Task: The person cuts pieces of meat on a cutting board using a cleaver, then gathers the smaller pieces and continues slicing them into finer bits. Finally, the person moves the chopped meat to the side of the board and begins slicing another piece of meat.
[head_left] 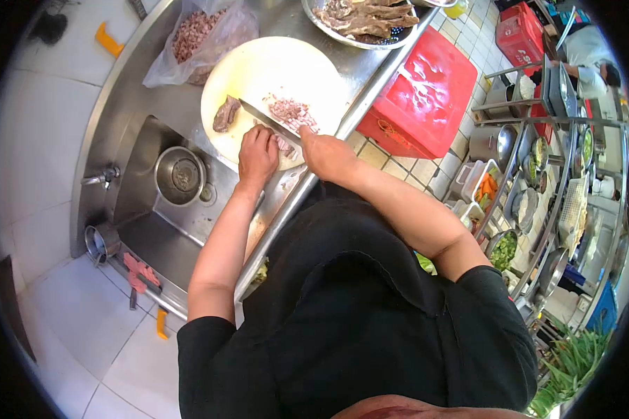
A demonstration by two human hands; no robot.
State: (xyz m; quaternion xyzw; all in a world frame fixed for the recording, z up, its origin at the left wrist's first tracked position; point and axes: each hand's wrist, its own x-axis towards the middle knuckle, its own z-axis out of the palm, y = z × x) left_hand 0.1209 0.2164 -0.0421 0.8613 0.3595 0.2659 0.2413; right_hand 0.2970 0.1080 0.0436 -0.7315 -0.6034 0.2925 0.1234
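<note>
My right hand (326, 155) is wrapped round the handle of a kitchen knife (269, 120), its blade lying slantwise over the round white cutting board (262, 61). Close beside the blade, my left hand (258, 155) has its fingers curled down on a piece of sliced pale meat (285, 146). Beyond the blade is a small heap of diced meat (291, 112). A dark brown chunk of meat (226, 114) rests near the board's left side, just past the knife tip. The knife handle is mostly hidden in my hand.
A plastic bag of diced meat (197, 38) stands behind the board. At the top is a bowl of dark meat strips (365, 21). A sink (162, 227) with a metal pot (180, 174) lies left. Right of the counter edge stands a red box (426, 98).
</note>
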